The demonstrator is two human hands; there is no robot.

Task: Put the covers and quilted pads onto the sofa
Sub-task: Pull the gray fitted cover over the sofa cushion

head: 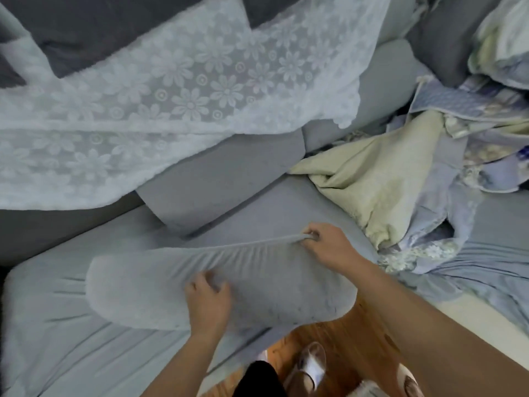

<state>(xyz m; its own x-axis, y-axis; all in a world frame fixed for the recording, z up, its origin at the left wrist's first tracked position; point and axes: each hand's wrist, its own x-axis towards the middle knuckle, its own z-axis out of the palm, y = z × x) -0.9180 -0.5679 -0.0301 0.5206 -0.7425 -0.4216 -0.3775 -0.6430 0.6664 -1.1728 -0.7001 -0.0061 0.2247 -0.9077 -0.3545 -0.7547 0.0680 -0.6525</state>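
A person stands at a grey sofa (220, 179) and works a soft, stretchy grey cover (160, 287) over a rounded cushion lying on the seat. The right hand (329, 247) pinches the cover's gathered, elastic edge, its grip curled tight round the bunched hem, which pulls into a taut ridge of fine pleats. The left hand (209, 296) presses down on the cushion's top, fingers bent and clawed into the loose cloth. The covered part looks smooth and slightly fuzzy, its far left end blunt and rounded.

Behind the cushion a firm, boxy grey backrest block (229, 170) leans against the sofa back. A sheer white lace cloth (177, 81) patterned with daisies and rings drapes across the back and overlaps the block's upper edge. To the right, a heap of quilted pads (469, 116) in blue floral print lies tangled with a pale cream, nubbly backing (380, 179), spilling onto the seat just beside the right hand. The seat wears a wrinkled blue-grey sheet (57, 325). Below, a strip of wooden floor (355, 330) and clear slippers (312, 365) show.
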